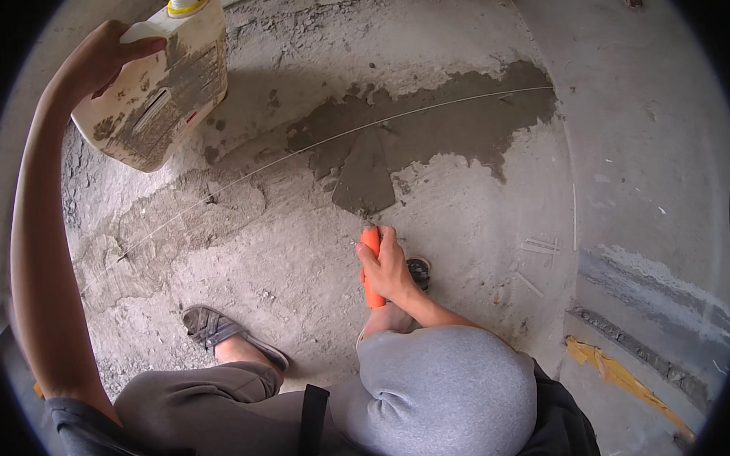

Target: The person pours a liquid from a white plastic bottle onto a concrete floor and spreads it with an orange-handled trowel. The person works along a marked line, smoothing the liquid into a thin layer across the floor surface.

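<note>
My left hand (108, 59) is closed around the handle side of a white plastic jug (152, 109) smeared with grey mortar. The jug has a white cap above a yellow ring and is held at the upper left. In my right hand (390, 266) is the orange handle of a pointing trowel (374, 292). Its mortar-coated blade lies over the lower edge of a dark, wet mortar patch (458, 123), tip away from me. A thin white string (249, 175) runs slantwise across the patch and the rough floor.
A concrete wall (635, 124) borders the floor on the right. Thin white strips (540, 246) lie near its foot. Torn yellow-brown material (622, 379) lies at lower right. My sandalled left foot (223, 332) and my right foot (419, 273) rest on the rough concrete floor (318, 279).
</note>
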The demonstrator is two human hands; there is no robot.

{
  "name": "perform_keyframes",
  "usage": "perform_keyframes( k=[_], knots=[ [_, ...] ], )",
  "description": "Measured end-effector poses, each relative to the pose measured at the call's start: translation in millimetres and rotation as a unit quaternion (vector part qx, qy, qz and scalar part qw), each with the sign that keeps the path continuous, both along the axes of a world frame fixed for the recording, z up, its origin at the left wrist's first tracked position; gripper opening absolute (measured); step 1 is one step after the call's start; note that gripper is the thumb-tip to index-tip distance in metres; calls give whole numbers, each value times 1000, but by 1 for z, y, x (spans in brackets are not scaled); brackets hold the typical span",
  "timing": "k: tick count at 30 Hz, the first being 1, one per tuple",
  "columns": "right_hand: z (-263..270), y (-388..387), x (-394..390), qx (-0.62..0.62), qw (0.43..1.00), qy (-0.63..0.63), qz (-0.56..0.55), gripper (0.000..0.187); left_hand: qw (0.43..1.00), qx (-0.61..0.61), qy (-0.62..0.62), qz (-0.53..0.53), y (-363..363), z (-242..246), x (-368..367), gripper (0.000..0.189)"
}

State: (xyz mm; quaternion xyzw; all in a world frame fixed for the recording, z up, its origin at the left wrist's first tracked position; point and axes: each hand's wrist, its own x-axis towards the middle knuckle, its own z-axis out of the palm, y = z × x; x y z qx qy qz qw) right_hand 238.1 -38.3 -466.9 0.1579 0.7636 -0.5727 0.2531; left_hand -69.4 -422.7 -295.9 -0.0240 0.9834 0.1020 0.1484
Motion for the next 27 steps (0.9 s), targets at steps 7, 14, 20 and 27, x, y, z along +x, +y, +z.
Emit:
perform_keyframes(
  k=[7,14,20,27],
  knots=[
    [-17,30,0,212,938,183,202,37,1000,-5,5,10,2,-3,-2,54],
    [-8,40,18,128,974,-26,184,39,999,8,48,-3,-4,-8,-4,58],
    [-5,55,-37,192,961,140,141,27,1000,-8,6,1,10,6,5,60],
    [-37,54,-176,119,983,121,-65,32,999,-24,37,-6,-20,-11,-12,59]
  ],
)
